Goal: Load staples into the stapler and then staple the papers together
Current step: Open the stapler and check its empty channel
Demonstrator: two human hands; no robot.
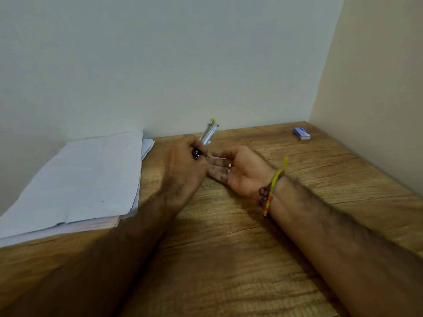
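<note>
Already the left hand point(183, 161) clasps the stapler point(209, 132), long axis tilting up and away; the right hand point(235, 170), palm up, loosely cupped, touches it, staples indiscernible.

Papers point(77, 179) left on the table point(229, 259), staple box point(301, 133) far right, stapler point(209, 132) between.

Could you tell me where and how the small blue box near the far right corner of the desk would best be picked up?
Take the blue box across its two long sides, coming down from above. It lies flat on the wooden desk with open space all round, so a pinch there looks easiest. The right hand is nearer to it than the left hand, which holds the stapler.
</note>
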